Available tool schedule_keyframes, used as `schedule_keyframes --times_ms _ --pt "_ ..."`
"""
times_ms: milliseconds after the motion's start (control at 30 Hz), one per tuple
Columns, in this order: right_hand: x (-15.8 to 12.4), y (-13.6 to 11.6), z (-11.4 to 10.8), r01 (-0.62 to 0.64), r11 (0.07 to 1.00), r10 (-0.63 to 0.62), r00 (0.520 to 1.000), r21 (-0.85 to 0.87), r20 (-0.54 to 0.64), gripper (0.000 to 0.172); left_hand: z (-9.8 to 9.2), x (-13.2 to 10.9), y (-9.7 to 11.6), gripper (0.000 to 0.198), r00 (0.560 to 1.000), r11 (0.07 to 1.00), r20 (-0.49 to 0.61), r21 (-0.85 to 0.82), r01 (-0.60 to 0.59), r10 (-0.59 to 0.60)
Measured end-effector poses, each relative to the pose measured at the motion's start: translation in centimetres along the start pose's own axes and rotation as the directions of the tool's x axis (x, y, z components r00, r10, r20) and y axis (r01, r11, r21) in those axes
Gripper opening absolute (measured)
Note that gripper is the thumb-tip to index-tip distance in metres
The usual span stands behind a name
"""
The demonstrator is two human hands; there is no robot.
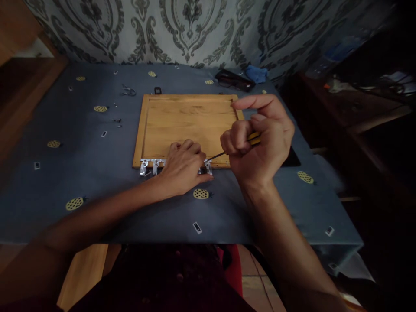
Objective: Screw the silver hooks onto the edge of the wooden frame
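Our right hand [271, 141], fingers curled round a yellow-handled screwdriver [255, 141], its tip at a metal hinge [208, 166], our left hand [182, 167] bent over a wooden panel [188, 121] flat on the bench [162, 225], its hold hidden from us

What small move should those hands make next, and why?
Probably turn the screwdriver slightly: the right hand holds it pointed at a metal hinge on the wooden panel, and the left hand lies by that hinge, perhaps steadying it.

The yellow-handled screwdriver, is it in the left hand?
No, the right hand grips the screwdriver, while the left hand lies over the near edge of the wooden board.
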State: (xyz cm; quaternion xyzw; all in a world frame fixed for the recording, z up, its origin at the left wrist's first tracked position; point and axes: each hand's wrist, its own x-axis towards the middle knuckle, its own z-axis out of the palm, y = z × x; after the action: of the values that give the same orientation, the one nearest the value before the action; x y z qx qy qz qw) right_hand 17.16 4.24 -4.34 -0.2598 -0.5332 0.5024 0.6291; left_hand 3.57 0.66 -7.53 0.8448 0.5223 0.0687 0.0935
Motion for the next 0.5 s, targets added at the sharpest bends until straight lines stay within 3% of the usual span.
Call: schedule_keyframes --times_ms 133,300,500 --pt "0.2 0.3 -0.2 0.009 1.0 -0.009 1.0 -0.02 0.014 0.024 0.2 0.0 0.0 0.04 1.0 1.0 -0.019 -0.011 -0.003 0.003" --pt "0.8 0.4 -0.2 -0.025 0.998 0.025 1.0 -0.06 0.0 0.024 0.3 0.0 -0.1 0.042 1.0 1.0 -0.018 -0.017 0.006 -0.007" --pt "1.5 0.6 -1.1 -0.056 0.992 0.068 0.993 -0.117 0.101 0.017 0.7 0.1 -0.2 0.041 0.999 1.0 -0.049 -0.017 -0.007 0.006"
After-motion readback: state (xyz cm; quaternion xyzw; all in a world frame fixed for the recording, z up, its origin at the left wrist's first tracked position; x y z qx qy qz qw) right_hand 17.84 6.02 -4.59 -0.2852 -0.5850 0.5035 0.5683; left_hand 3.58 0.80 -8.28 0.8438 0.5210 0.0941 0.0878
